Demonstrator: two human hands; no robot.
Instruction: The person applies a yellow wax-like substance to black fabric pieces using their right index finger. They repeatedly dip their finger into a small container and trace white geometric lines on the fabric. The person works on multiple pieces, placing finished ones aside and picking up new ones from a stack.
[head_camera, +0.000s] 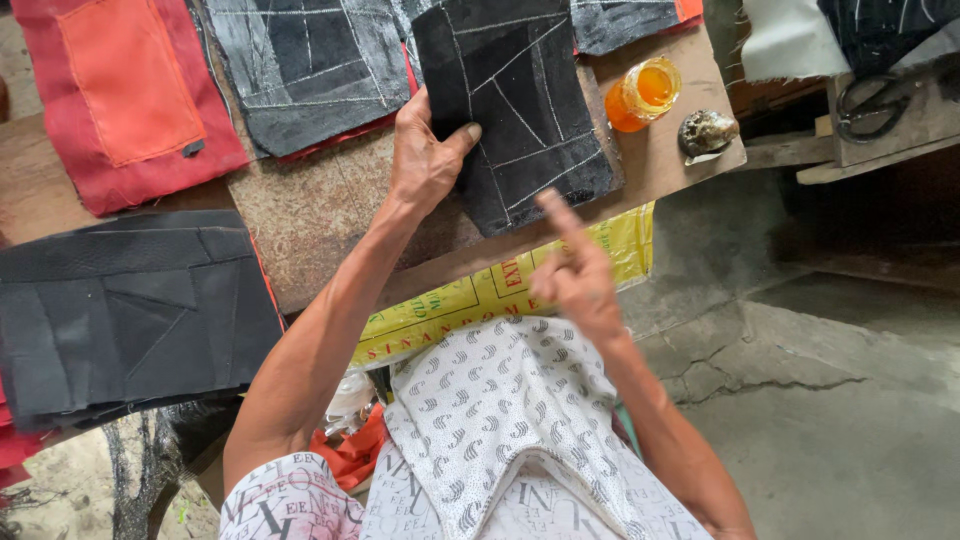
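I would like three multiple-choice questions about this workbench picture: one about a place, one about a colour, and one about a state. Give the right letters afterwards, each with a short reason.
1. Where does the small jar stand?
A. on the board, right of the dark marked piece
B. on the floor
C. on the stack of dark pieces

2. What colour is the liquid in the jar?
A. blue
B. orange
C. white

3. What is the left hand doing?
A. lying flat on the lap
B. holding scissors
C. gripping the edge of the dark marked piece

Answers:
1 A, the jar sits on the board beside a lumpy stone-like object.
2 B, the jar glows orange.
3 C, the thumb presses on the piece's left edge, while the right hand holds nothing and points one finger up.
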